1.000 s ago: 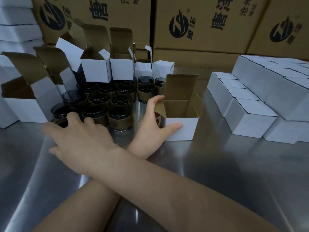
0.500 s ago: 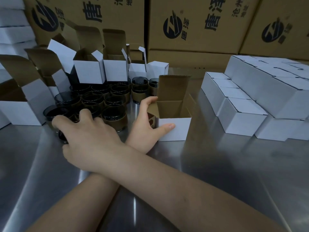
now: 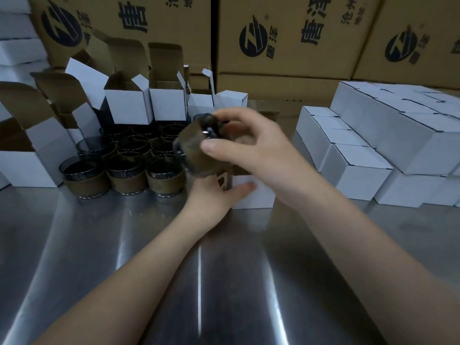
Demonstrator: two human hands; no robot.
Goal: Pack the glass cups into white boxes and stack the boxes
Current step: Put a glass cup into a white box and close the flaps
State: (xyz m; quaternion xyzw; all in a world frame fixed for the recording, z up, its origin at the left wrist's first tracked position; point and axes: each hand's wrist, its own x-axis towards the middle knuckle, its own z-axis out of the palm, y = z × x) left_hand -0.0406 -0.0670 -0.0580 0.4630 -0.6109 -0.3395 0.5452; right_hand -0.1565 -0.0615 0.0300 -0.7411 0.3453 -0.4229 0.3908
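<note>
While right hand grips cup, left hand grips open box, other cups left.

Packing warehouse: stacked printed cartons, steel table.

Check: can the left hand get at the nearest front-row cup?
Probably yes: that cup stands just beside the left hand, nothing between them, though the hand grips the open box.

The cup is motion-blurred, its rim unclear — the right grip hides most of the box — cartons cut off above.
</note>
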